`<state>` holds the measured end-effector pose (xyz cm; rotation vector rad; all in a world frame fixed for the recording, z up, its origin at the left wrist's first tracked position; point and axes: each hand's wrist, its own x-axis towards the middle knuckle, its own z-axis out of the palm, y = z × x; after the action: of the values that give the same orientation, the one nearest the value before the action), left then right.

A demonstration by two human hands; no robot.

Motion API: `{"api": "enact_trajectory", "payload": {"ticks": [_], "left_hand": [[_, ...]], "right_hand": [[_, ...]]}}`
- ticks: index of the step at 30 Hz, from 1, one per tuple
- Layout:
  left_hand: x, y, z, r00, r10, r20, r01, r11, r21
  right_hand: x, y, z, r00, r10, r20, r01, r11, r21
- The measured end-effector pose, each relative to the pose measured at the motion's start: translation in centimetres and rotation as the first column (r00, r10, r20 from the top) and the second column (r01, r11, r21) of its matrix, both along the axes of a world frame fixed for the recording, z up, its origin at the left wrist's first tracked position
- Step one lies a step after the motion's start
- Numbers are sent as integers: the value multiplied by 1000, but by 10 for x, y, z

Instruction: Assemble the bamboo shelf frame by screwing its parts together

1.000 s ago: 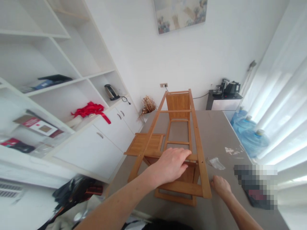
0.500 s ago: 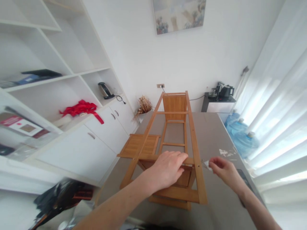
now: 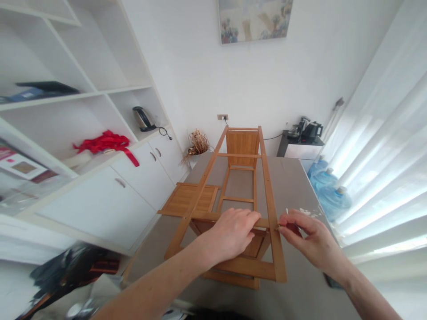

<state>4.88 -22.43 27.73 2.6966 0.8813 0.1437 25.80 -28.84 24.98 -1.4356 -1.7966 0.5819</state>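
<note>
A wooden frame (image 3: 271,200) with long side rails and crosspieces stands on the grey table (image 3: 310,293). My left hand (image 3: 233,231) is closed over its near crosspiece (image 3: 205,216), fingers wrapped over the far edge. At the outer side of the right rail, my right hand (image 3: 303,226) pinches a small screw-like piece (image 3: 278,228) against the rail, near the end of that crosspiece. A thin white bit (image 3: 287,210) sticks up by the right fingertips; what it is, I cannot tell. Slatted wooden panels (image 3: 191,198) show beside and under the frame.
White scraps (image 3: 310,212) and a dark flat object (image 3: 333,281) lie on the table's right side. Blue water bottles (image 3: 333,195) stand by the curtain. White shelving (image 3: 83,186) with a kettle (image 3: 143,118) and red ribbon (image 3: 105,142) runs along the left.
My right hand has moved left to the right rail, bringing the small piece against it. My left hand stays on the crosspiece. The view has shifted slightly.
</note>
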Motion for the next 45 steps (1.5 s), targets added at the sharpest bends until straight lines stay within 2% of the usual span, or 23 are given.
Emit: {"api": "enact_trajectory", "payload": {"ticks": [4,8,10,14,17,21,28,38,45], "left_hand": [[0,-1,2,1000,-2,11,1,999,34],[-3,-12,11,997,42,62,-53,981,186],[-4,-19,16,997,72,40,-79,972,220],[-2,-30,23,983,152,-102,-135,979,151],[0,-33,27,971,166,-169,-146,981,127],[0,-36,28,970,156,-188,-135,984,115],[0,-40,20,971,117,-208,-93,989,118],[10,-28,21,964,121,-236,-105,991,78],[9,-24,13,976,79,-203,-67,996,65]], "right_hand": [[-2,-1,4,998,55,39,-55,999,-1],[-1,-1,6,991,80,111,-84,996,24],[-1,-2,6,986,95,135,-98,995,21],[-2,-4,9,980,113,161,-112,994,-16],[-4,-6,12,978,102,182,-99,995,-27],[-5,-8,14,970,89,226,-88,996,-14],[-9,-9,17,958,77,275,-85,996,15],[-10,-12,14,958,89,273,-99,995,25],[-8,-13,9,960,81,269,-88,996,14]]}}
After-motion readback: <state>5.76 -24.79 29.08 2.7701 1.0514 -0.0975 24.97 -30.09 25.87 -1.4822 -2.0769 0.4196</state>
